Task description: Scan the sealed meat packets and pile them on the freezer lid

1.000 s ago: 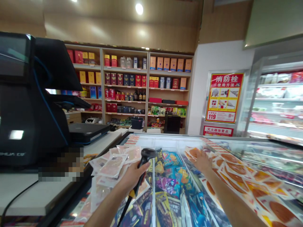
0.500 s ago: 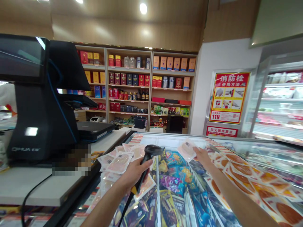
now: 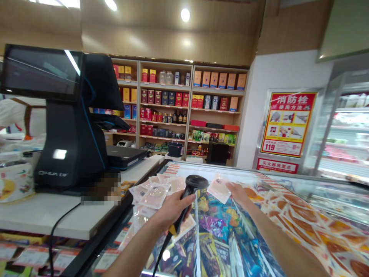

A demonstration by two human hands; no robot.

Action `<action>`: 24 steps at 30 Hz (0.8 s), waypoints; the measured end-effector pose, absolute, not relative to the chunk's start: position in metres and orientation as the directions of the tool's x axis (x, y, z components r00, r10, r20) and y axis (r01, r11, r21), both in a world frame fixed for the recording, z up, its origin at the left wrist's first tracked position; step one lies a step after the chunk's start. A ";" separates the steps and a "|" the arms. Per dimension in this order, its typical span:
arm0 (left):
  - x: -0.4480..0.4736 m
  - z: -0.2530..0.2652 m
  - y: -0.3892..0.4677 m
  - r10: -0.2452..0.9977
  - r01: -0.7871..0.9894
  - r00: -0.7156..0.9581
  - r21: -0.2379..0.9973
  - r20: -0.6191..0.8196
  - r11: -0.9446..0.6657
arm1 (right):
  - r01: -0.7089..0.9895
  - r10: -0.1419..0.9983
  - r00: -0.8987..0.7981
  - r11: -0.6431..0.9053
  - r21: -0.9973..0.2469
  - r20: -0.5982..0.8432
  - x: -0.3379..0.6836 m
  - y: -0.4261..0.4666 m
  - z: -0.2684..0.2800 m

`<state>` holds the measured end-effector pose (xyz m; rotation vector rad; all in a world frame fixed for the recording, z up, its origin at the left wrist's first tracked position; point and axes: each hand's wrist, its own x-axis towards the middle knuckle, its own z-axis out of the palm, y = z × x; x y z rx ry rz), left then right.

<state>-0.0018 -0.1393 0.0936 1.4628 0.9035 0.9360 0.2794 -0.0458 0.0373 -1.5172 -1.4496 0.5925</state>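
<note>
My left hand [image 3: 175, 209] is closed round the handle of a black barcode scanner [image 3: 196, 181], whose cable runs down toward me. In my right hand [image 3: 239, 194] a flat, pale, clear-wrapped packet [image 3: 219, 188] is pinched by its right edge, just right of the scanner head. More pale packets [image 3: 154, 195] lie in a loose pile on the freezer glass, left of my left hand. Round orange-brown packets [image 3: 300, 219] are spread over the glass on the right. Bagged ice creams [image 3: 215, 227] show through the glass beneath both hands.
A black point-of-sale terminal [image 3: 69, 142] stands on the white counter [image 3: 72, 221] at left, a cable hanging off the counter's edge. Shelves of boxed goods [image 3: 164, 98] line the back wall. A red fire-hydrant poster [image 3: 288, 123] and a lit fridge [image 3: 343, 134] are at right.
The packet in my right hand has come left, closer to the scanner head. The view has turned slightly left, showing more of the terminal and counter.
</note>
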 end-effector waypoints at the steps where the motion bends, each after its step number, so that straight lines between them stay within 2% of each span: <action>1: -0.002 0.094 -0.139 0.920 0.033 0.388 0.996 0.061 -0.080 | 0.492 0.958 0.166 0.127 -0.861 0.236 0.277 -0.047 0.040; 6: -0.009 0.097 -0.142 0.928 0.040 0.369 0.997 0.051 -0.071 | 0.506 0.960 0.167 0.113 -0.855 0.226 0.271 -0.050 0.048; 13: -0.015 0.100 -0.149 0.908 0.063 0.411 0.992 0.078 -0.114 | 0.383 0.975 0.166 0.077 -0.920 0.151 0.265 -0.057 0.058; 19: -0.013 0.095 -0.146 0.898 0.081 0.430 0.987 0.094 -0.142 | 0.390 0.973 0.177 0.070 -0.918 0.150 0.267 -0.066 0.066; 21: -0.012 0.096 -0.146 0.903 0.085 0.419 0.986 0.094 -0.142 | 0.319 0.974 0.188 0.059 -0.946 0.124 0.268 -0.066 0.064; 24: -0.014 0.100 -0.148 0.920 0.096 0.385 0.989 0.069 -0.115 | 0.077 0.964 0.262 0.032 -0.997 0.051 0.269 -0.064 0.055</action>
